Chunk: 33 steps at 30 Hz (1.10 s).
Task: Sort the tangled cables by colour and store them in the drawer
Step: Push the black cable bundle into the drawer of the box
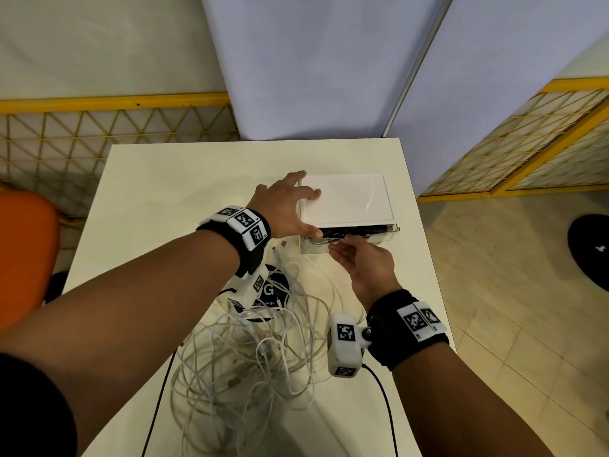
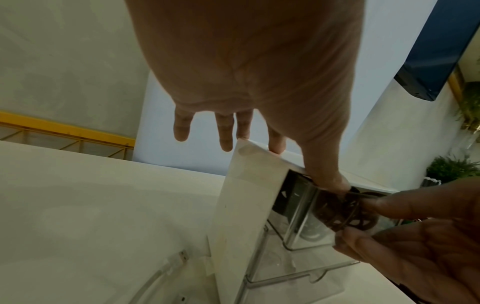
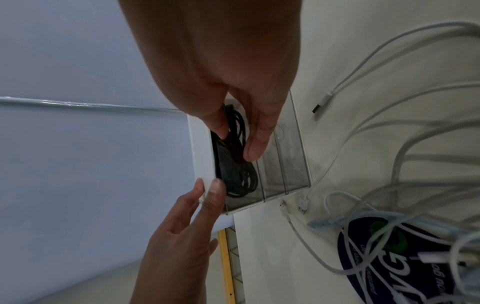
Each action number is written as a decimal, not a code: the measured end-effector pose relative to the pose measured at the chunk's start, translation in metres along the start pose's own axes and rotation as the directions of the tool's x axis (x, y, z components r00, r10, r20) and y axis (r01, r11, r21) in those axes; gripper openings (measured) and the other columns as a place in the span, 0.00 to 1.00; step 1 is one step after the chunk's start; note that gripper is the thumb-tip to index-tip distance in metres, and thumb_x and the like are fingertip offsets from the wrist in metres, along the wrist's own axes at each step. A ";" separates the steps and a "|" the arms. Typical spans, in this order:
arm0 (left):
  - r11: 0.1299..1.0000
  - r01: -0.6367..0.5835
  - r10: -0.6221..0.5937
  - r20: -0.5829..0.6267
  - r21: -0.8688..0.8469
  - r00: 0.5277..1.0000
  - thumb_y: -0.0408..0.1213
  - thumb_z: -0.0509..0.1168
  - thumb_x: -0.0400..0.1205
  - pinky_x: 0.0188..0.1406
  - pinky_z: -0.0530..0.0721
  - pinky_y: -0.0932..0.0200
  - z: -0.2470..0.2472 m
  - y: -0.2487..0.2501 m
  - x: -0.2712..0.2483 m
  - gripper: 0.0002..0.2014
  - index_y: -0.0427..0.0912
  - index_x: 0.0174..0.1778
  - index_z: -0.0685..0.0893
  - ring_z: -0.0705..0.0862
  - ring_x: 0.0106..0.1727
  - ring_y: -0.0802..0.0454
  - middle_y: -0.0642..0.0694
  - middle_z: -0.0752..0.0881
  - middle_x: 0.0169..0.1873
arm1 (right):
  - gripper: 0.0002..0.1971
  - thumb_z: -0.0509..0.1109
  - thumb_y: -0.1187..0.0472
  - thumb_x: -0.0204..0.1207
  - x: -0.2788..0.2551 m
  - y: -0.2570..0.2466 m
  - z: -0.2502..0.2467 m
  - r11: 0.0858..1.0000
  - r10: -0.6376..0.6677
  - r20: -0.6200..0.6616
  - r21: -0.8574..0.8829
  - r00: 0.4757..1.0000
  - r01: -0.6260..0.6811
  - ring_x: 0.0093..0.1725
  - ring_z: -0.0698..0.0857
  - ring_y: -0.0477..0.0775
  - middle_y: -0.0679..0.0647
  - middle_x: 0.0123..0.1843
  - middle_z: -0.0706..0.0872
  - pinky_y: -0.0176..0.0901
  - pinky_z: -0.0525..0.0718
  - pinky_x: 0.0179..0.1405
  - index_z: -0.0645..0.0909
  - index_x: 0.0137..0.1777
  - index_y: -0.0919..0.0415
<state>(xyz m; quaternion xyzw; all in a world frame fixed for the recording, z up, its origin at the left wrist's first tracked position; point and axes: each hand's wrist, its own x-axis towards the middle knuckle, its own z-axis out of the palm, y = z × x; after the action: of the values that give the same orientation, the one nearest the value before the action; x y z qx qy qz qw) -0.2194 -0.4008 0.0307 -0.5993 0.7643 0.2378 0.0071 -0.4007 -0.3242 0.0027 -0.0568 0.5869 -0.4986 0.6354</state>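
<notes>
A white drawer box stands on the white table. Its clear upper drawer is pulled out a little, with coiled black cables inside. My left hand rests on the box's left corner, fingers straight and spread on the lid, thumb at the drawer's front. In front of the drawer, my right hand pinches the black cables between thumb and finger. A tangle of white cables lies on the table nearer to me.
A round dark-blue mat marked G lies under the white cables. A second clear drawer sits below the upper one. An orange chair is at the left and a grey-blue partition behind the table. A thin black wrist-camera lead trails off the table's near edge.
</notes>
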 end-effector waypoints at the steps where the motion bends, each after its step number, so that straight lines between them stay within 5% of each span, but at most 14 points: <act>1: 1.000 0.001 -0.001 0.000 -0.001 1.000 0.67 0.77 0.66 0.80 0.62 0.39 0.000 0.000 0.000 0.44 0.62 0.79 0.72 0.63 0.84 0.49 0.52 0.55 0.88 | 0.04 0.71 0.73 0.78 0.001 -0.001 0.000 1.000 -0.004 0.007 -0.001 1.000 0.004 0.41 0.90 0.64 0.68 0.42 0.85 0.51 0.91 0.47 0.81 0.48 0.75; 7: 1.000 -0.004 0.004 -0.011 -0.001 1.000 0.68 0.75 0.68 0.79 0.65 0.38 0.002 0.000 0.001 0.43 0.61 0.79 0.72 0.64 0.84 0.49 0.51 0.56 0.87 | 0.14 0.69 0.66 0.83 0.006 -0.007 0.000 0.991 -0.005 0.060 -0.133 0.998 0.013 0.46 0.90 0.67 0.71 0.46 0.87 0.50 0.92 0.44 0.79 0.59 0.80; 16: 0.999 -0.009 0.009 0.011 0.045 1.000 0.72 0.75 0.63 0.81 0.60 0.36 0.003 -0.001 -0.001 0.50 0.62 0.81 0.68 0.61 0.85 0.49 0.50 0.51 0.88 | 0.14 0.70 0.60 0.83 0.007 -0.014 -0.005 0.947 0.002 0.097 -0.320 0.995 0.029 0.41 0.91 0.64 0.70 0.42 0.88 0.49 0.92 0.41 0.81 0.52 0.75; 24: 0.995 -0.034 0.034 0.005 0.089 0.999 0.58 0.81 0.66 0.79 0.63 0.38 0.004 -0.004 0.000 0.48 0.61 0.82 0.67 0.62 0.85 0.48 0.48 0.51 0.88 | 0.12 0.64 0.63 0.86 0.007 -0.015 0.006 0.965 0.028 0.146 -0.262 0.989 0.012 0.41 0.90 0.63 0.69 0.43 0.87 0.48 0.92 0.41 0.78 0.48 0.74; 30: 0.997 -0.050 0.051 -0.012 0.057 0.999 0.53 0.81 0.67 0.77 0.66 0.37 0.005 -0.006 0.001 0.46 0.60 0.81 0.70 0.66 0.83 0.46 0.46 0.54 0.88 | 0.11 0.63 0.64 0.87 0.006 -0.014 -0.001 0.943 0.027 0.200 -0.330 0.980 0.041 0.44 0.91 0.63 0.70 0.50 0.88 0.52 0.91 0.48 0.79 0.56 0.76; 33: 0.997 -0.056 0.057 -0.016 0.059 0.998 0.54 0.81 0.67 0.77 0.66 0.38 0.005 -0.005 0.001 0.45 0.59 0.81 0.69 0.66 0.83 0.47 0.47 0.53 0.88 | 0.08 0.69 0.65 0.83 0.005 -0.022 -0.011 0.879 -0.008 0.122 -0.472 0.992 0.065 0.36 0.90 0.62 0.66 0.46 0.88 0.53 0.91 0.38 0.82 0.54 0.71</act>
<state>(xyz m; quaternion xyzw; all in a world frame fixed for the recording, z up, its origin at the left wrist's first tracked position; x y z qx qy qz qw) -0.2163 -0.4009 0.0239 -0.5790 0.7877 0.2100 0.0112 -0.4234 -0.3327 0.0104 -0.2509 0.6518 -0.3474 0.6257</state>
